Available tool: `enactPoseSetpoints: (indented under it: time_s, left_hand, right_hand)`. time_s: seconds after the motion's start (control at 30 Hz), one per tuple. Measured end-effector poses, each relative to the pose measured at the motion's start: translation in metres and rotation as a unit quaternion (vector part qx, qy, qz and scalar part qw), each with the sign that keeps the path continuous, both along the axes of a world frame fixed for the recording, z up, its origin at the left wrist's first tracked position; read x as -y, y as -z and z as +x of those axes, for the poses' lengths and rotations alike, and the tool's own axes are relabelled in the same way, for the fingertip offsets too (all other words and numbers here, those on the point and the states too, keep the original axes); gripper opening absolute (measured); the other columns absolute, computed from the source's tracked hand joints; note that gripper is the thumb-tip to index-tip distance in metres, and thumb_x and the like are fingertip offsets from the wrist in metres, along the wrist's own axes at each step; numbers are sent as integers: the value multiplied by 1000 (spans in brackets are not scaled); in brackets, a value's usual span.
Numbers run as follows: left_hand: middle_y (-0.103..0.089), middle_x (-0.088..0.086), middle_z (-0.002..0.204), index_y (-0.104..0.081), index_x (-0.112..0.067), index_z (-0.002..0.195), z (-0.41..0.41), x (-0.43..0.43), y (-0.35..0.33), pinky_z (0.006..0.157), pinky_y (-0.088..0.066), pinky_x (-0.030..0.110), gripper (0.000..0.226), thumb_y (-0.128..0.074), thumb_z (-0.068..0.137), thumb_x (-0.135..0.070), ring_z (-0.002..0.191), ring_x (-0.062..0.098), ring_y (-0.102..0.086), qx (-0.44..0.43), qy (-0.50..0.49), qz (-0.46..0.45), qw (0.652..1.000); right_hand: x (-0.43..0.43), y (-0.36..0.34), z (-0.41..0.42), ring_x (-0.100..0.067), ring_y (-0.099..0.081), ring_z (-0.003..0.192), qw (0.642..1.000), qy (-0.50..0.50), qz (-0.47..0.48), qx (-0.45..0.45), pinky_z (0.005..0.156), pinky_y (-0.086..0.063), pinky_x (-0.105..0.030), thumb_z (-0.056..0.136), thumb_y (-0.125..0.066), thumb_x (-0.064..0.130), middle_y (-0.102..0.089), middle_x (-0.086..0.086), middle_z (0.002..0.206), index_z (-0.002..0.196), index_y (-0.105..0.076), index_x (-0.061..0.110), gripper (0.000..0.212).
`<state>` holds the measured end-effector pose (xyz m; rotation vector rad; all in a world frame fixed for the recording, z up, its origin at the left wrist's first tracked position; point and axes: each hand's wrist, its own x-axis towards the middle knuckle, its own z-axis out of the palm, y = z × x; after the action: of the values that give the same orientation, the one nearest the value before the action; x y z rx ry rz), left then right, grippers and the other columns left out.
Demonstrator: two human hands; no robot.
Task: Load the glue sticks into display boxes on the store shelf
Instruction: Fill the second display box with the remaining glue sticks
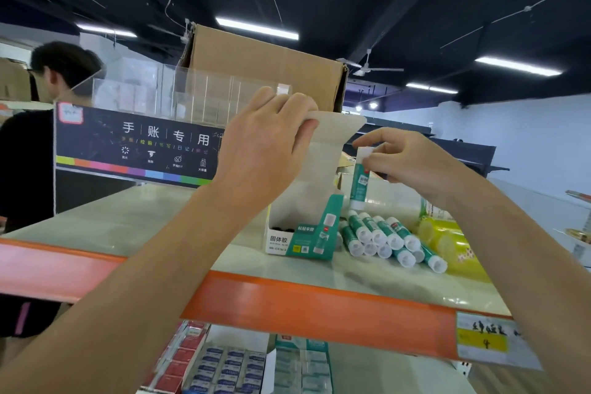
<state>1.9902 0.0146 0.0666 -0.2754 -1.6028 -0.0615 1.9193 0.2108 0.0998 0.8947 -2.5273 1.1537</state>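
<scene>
A white and teal display box (305, 235) stands on the top shelf (128, 221), its tall white lid flap raised. My left hand (271, 150) grips the top edge of that flap. My right hand (412, 163) holds one teal glue stick (359, 184) upright by its white cap, just right of the flap and above the shelf. A pile of several teal glue sticks (388, 240) with white caps lies on the shelf to the right of the box. Dark shapes show low inside the box.
A brown carton (265, 64) and a clear acrylic organiser (179, 93) stand behind the box. A dark sign with a rainbow stripe (134, 144) is at the left. Yellow packs (447, 243) lie right of the pile. A person (41, 125) stands at far left. Boxed goods (230, 365) fill the lower shelf.
</scene>
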Motion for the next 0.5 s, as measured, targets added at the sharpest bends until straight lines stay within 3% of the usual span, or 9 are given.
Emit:
enactPoseSetpoints:
  time_s: [0.13, 0.27, 0.4, 0.5]
  left_hand:
    - [-68, 4, 83, -64, -9, 97, -2, -1, -1, 61, -41, 31, 14, -53, 93, -14, 76, 25, -54, 7, 12, 8, 1000]
    - [-69, 4, 84, -65, -10, 100, -2, 1, -2, 61, -44, 33, 15, -53, 93, -15, 77, 25, -57, 19, 26, 32, 999]
    - [-66, 0, 75, -65, -14, 96, 1, 8, -9, 59, -48, 35, 18, -54, 92, -28, 70, 20, -57, 40, 57, 69, 995]
    - [-64, 0, 72, -64, -15, 90, 0, 11, -11, 58, -48, 40, 20, -55, 91, -33, 67, 18, -56, 45, 67, 74, 994]
  right_hand:
    - [1, 1, 29, 4, -55, 55, 997, -45, -57, -36, 66, -46, -21, 85, -65, 14, -69, 4, 73, 100, -68, 26, 19]
    - [6, 3, 40, 2, -55, 55, 991, -60, -96, -70, 54, -42, -11, 85, -69, 20, -72, 1, 80, 99, -68, 26, 15]
    - [17, 15, 44, -8, -66, 74, 988, -59, -90, -111, 67, -53, -18, 82, -72, 23, -74, 8, 85, 97, -67, 28, 16]
    - [32, 27, 45, 1, -64, 76, 984, -53, -58, -162, 64, -44, -6, 80, -74, 26, -72, 15, 85, 96, -68, 29, 17]
